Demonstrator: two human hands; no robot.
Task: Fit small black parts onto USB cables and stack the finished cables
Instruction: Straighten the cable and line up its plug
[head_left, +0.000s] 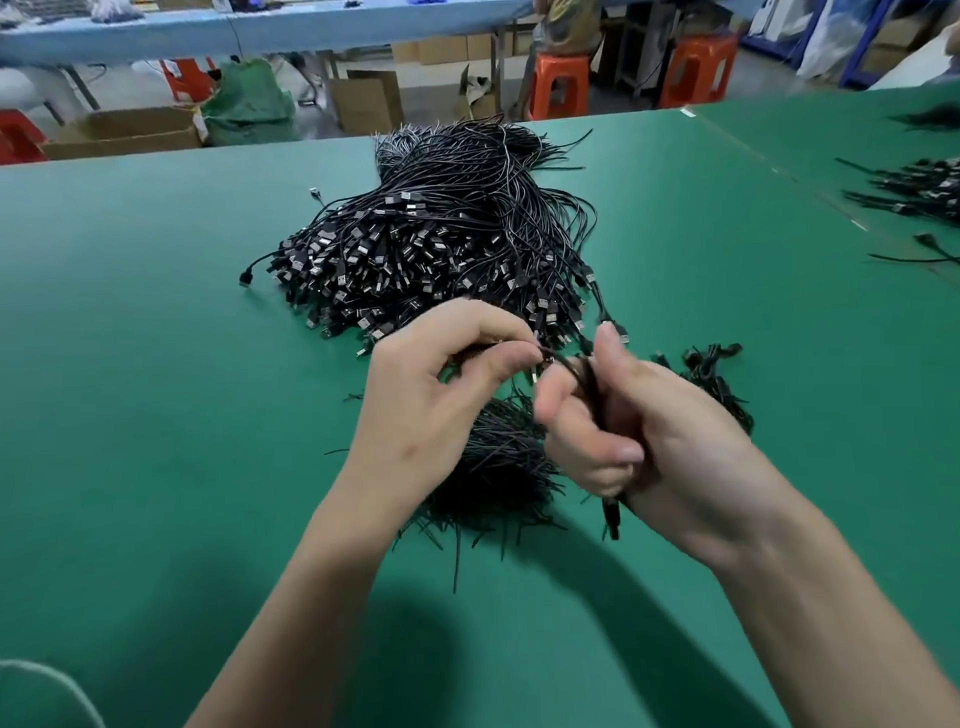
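Left hand (441, 374): thumb and forefinger pinched together on the upper tip of the held USB cables (612, 512); other fingers curled.
Right hand (654, 431): fist wrapped round the same cables, whose lower ends stuck out below the palm; thumb raised.
Small black parts (711, 374): loose cluster on the surface just right of the right hand.
Whether a part sat on the pinched tip: too blurred to tell.
Main heap of USB cables (441, 249): beyond both hands, plugs towards the person, wires trailing to the far edge.
Second pile of cables (498, 457): directly beneath the hands, partly hidden by them.
Further cables (924, 192): at the right border, well apart.
Open room: bare green to the left of the heap and in front of the forearms.
Surface (156, 338): green mat, a seam running diagonally on the right.
Room: cardboard boxes (135, 130), a green sack (249, 104), orange stools (558, 83) and a blue-topped table (260, 26) behind the far edge.
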